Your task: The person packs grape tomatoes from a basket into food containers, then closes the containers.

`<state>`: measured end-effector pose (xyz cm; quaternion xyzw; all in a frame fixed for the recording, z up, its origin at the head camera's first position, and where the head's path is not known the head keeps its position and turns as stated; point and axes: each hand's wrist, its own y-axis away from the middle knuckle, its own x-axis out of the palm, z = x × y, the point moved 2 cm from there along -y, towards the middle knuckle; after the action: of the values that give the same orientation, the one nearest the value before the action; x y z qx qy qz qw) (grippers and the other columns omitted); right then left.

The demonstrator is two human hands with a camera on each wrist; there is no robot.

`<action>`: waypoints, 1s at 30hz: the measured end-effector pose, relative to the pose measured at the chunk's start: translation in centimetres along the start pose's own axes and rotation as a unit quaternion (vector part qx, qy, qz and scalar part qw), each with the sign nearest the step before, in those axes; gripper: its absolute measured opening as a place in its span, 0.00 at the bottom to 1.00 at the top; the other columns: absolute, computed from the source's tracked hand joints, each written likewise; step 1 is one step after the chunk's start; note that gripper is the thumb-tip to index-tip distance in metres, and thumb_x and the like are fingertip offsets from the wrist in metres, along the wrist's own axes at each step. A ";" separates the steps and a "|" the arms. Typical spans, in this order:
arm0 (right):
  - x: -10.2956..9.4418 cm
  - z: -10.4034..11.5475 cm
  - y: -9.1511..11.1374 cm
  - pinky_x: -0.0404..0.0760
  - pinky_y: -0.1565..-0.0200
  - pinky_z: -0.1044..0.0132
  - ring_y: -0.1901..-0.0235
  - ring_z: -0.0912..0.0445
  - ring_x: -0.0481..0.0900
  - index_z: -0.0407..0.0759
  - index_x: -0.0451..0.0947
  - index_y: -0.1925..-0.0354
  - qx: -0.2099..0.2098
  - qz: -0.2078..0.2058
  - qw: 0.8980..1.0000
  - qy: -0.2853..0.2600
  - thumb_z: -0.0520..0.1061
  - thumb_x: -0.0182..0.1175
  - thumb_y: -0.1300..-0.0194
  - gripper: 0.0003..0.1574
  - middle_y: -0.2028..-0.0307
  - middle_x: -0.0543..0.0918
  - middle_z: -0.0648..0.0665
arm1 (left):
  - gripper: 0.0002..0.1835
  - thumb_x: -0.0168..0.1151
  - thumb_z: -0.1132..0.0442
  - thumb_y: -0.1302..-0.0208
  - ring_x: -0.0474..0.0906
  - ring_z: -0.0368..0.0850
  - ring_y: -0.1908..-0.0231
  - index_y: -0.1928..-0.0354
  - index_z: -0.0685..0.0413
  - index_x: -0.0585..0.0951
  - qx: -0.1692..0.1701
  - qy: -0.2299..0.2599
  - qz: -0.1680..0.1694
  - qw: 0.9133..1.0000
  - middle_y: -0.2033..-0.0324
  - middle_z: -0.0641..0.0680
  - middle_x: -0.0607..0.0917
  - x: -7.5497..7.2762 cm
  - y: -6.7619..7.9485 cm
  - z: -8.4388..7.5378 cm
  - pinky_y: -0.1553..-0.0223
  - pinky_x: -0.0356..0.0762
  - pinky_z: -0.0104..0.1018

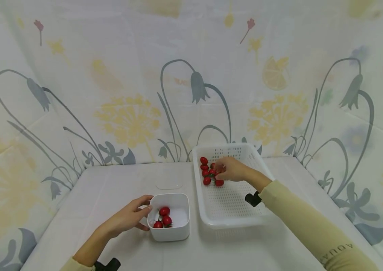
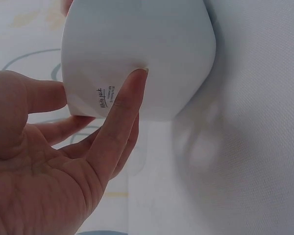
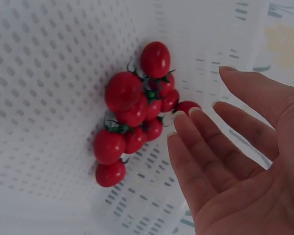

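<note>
My left hand rests against the left side of a small white square container, its fingers spread along the outer wall. In the left wrist view one fingertip presses on the container beside small printed lettering. Several red cherry tomatoes lie inside it. Over the left part of a white perforated basket is my right hand. In the right wrist view its fingers are extended, their tips beside a cluster of cherry tomatoes with green stems. Nothing shows in that palm.
The container and basket stand side by side on a white-covered table. A faint clear lid-like outline lies behind the container. Behind the table hangs a flower-printed cloth. Dark wrist cameras show at both cuffs.
</note>
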<state>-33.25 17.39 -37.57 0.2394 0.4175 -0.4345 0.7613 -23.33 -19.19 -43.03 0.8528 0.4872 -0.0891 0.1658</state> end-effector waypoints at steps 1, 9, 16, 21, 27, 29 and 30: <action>0.2 -0.2 -0.1 0.82 0.56 0.57 0.59 0.50 0.78 0.32 0.82 0.50 0.007 0.000 1.000 0.001 0.39 0.69 0.36 0.17 0.55 0.84 0.36 | 0.23 0.50 0.62 0.20 0.80 0.56 0.51 0.28 0.60 0.66 0.001 0.000 0.000 1.000 0.36 0.68 0.71 0.0 0.0 0.0 0.60 0.89 0.49; 1.6 -2.5 -0.9 0.84 0.51 0.53 0.57 0.49 0.80 0.31 0.83 0.51 0.054 0.008 0.998 0.015 0.39 0.70 0.36 0.17 0.57 0.86 0.39 | 0.24 0.50 0.62 0.20 0.80 0.57 0.51 0.28 0.60 0.65 0.001 -0.001 0.002 1.000 0.35 0.70 0.70 0.0 0.1 -0.1 0.60 0.89 0.49; 2.3 -3.5 -1.5 0.85 0.52 0.54 0.59 0.50 0.81 0.32 0.84 0.54 0.073 0.023 0.997 0.013 0.38 0.70 0.37 0.14 0.60 0.86 0.42 | 0.24 0.51 0.61 0.20 0.80 0.57 0.50 0.27 0.60 0.66 -0.002 -0.006 -0.001 1.000 0.35 0.69 0.71 0.0 0.2 -0.2 0.60 0.89 0.49; 2.8 -3.9 -1.8 0.85 0.51 0.54 0.58 0.49 0.83 0.31 0.85 0.55 0.075 0.031 0.997 0.011 0.38 0.71 0.37 0.13 0.60 0.87 0.41 | 0.25 0.51 0.61 0.20 0.80 0.58 0.50 0.27 0.60 0.65 -0.003 -0.007 -0.001 1.000 0.35 0.70 0.70 0.0 0.1 -0.2 0.60 0.89 0.49; 3.1 -4.1 -2.0 0.85 0.52 0.55 0.60 0.50 0.82 0.33 0.86 0.59 0.082 0.031 0.996 0.022 0.38 0.73 0.39 0.11 0.62 0.87 0.42 | 0.24 0.51 0.61 0.20 0.80 0.57 0.51 0.27 0.60 0.65 -0.002 -0.004 0.000 1.000 0.35 0.70 0.70 0.1 0.2 -0.3 0.60 0.89 0.49; 3.2 -4.2 -2.1 0.85 0.53 0.56 0.61 0.51 0.81 0.34 0.86 0.60 0.086 0.031 0.996 0.025 0.39 0.73 0.40 0.11 0.63 0.86 0.43 | 0.24 0.51 0.61 0.20 0.80 0.57 0.51 0.27 0.59 0.65 -0.003 -0.004 -0.001 1.000 0.35 0.70 0.70 0.1 0.2 -0.3 0.60 0.89 0.49; 3.2 -4.1 -2.1 0.85 0.56 0.57 0.62 0.52 0.81 0.34 0.86 0.61 0.086 0.033 0.995 0.026 0.39 0.74 0.40 0.10 0.64 0.86 0.43 | 0.24 0.51 0.61 0.20 0.80 0.57 0.51 0.27 0.59 0.65 -0.003 -0.004 -0.001 1.000 0.35 0.70 0.70 0.1 0.2 -0.3 0.60 0.89 0.49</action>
<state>-35.92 17.84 -42.49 0.3290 0.3904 -0.4371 0.7405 -23.10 -19.05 -42.73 0.8514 0.4874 -0.0914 0.1706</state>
